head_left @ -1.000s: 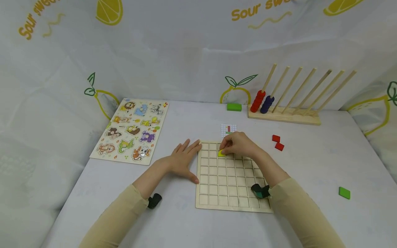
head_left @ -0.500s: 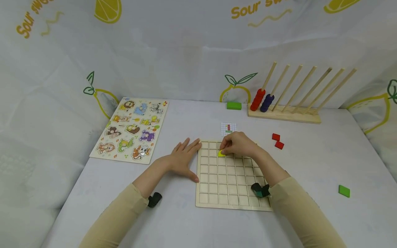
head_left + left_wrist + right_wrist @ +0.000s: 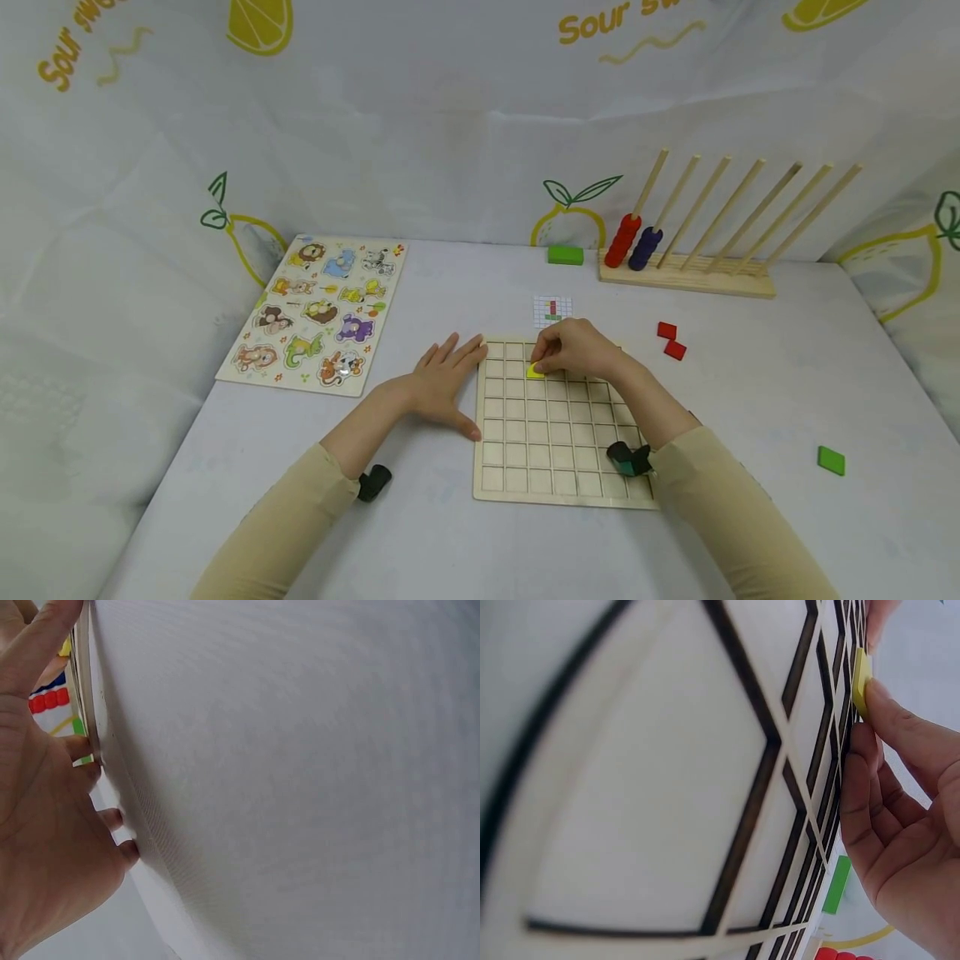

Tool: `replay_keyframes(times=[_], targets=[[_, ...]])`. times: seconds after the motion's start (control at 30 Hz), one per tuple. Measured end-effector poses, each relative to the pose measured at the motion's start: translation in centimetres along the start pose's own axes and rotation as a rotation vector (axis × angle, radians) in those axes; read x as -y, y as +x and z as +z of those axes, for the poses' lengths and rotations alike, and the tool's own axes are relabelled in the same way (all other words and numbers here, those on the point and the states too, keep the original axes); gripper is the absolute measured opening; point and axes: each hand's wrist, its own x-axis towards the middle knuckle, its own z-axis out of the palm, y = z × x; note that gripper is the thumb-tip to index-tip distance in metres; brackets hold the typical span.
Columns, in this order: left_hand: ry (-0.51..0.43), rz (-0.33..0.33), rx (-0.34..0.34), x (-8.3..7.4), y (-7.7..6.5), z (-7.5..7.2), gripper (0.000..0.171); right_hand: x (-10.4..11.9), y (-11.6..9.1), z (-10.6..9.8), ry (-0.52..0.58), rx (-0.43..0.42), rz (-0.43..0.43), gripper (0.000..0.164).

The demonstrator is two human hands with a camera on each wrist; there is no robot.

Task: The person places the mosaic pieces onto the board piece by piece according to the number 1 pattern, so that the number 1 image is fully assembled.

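A pale wooden grid board (image 3: 516, 454) lies on the white table in front of the person. My right hand (image 3: 579, 348) pinches a yellow square tile (image 3: 535, 371) over a cell in the board's second row from the far edge. In the right wrist view the thumb and fingers hold that yellow tile (image 3: 861, 681) at the grid, with the other fingers folded beneath. My left hand (image 3: 441, 390) spreads along the board's left side, thumb and forefinger at its edge. The left wrist view shows the left hand (image 3: 56, 825) with its fingertips low by the board's side.
A small printed pattern card (image 3: 549, 310) lies just beyond the board. Two red tiles (image 3: 671, 340) and a green tile (image 3: 831, 460) are to the right. An animal puzzle (image 3: 315, 325), a green block (image 3: 566, 255) and a peg stand (image 3: 686, 279) with red and blue beads stand farther off.
Hands, yellow tile and board stay in place relative to one another. The whole head view has shifted very slightly.
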Motion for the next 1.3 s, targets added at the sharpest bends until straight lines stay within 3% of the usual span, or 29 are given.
replay_keyframes(times=[0.57,0.97,1.3], targets=[[-0.009,0.008,-0.002,0.2,-0.1,0.2,0.128,0.1,-0.5,-0.7,0.005,-0.041,-0.01,0.004],[0.01,0.021,-0.005,0.3,0.0,0.2,0.128,-2.4,-3.3,-6.4,-0.001,-0.174,0.078,0.021],[0.003,0.025,0.001,0.1,-0.1,0.0,0.127,-6.1,-5.5,-10.2,-0.085,-0.229,0.212,0.037]])
